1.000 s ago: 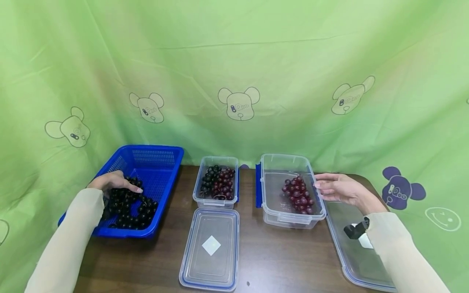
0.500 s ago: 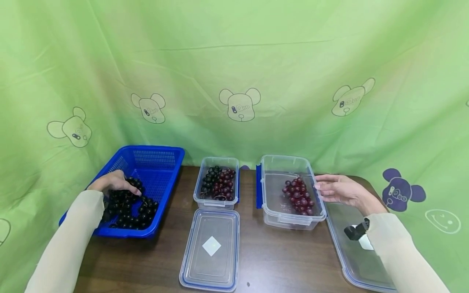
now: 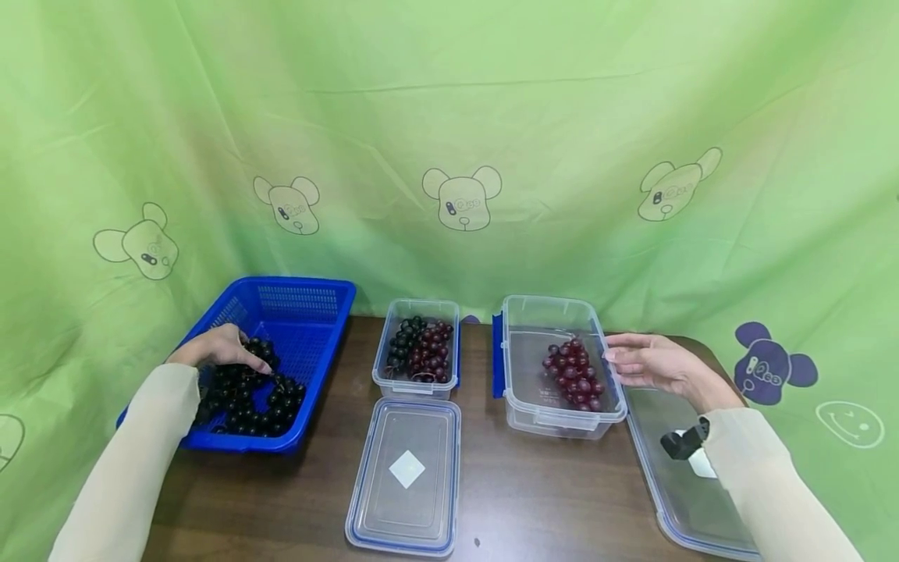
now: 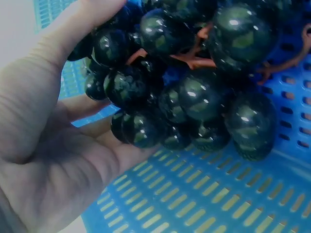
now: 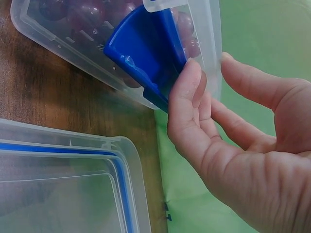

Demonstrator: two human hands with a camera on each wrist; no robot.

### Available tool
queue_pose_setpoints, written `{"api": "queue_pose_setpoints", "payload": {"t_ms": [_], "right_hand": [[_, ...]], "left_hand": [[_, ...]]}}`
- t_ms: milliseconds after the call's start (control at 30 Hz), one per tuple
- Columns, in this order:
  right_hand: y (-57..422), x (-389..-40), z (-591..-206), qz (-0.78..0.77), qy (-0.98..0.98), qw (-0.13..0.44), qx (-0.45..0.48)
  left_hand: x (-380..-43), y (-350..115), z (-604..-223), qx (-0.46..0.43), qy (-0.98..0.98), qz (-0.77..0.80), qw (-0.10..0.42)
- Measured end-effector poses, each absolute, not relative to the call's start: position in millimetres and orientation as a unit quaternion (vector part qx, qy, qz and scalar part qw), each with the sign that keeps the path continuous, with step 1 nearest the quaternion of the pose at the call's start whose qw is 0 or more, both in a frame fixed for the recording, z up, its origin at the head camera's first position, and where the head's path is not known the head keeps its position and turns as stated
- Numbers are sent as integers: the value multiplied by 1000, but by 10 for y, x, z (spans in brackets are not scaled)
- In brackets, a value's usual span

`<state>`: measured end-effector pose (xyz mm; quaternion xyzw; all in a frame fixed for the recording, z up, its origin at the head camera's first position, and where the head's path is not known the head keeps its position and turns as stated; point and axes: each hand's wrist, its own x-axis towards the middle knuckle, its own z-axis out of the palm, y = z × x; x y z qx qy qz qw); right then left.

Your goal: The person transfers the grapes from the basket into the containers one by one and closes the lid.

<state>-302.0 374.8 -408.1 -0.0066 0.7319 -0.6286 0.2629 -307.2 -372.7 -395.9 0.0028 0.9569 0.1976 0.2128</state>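
My left hand (image 3: 221,346) is in the blue basket (image 3: 337,312), gripping a bunch of black grapes (image 4: 204,92). In the left wrist view the thumb lies along the top of the bunch and fingers reach under it. More black grapes (image 3: 260,417) lie around. My right hand (image 3: 653,363) touches the right side of a large clear container (image 3: 562,421), its fingers fairly straight and loose. The right wrist view shows the fingertips at that box's blue latch flap (image 5: 146,48), which hangs unfastened. Inside the container lies a bunch of red grapes (image 3: 572,375).
A smaller clear container (image 3: 414,388) between the basket and the large one holds black and red grapes. Its lid-sized neighbour, a clear lid (image 3: 403,515), lies in front. A bigger lid (image 3: 702,507) lies under my right forearm. A green curtain (image 3: 456,94) hangs behind the table.
Almost nothing differs. The head view shifts very slightly; both hands stay where they were, the left among the black grapes, the right at the large container.
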Motion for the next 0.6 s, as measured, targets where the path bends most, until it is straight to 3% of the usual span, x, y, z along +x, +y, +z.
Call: {"api": "queue_pose_setpoints", "payload": {"t_ms": [600], "right_hand": [[3781,-3044,-4129,-631,730,263,-15]], "left_hand": [[-3028,-3801,-4039,19,950,221,222]]}}
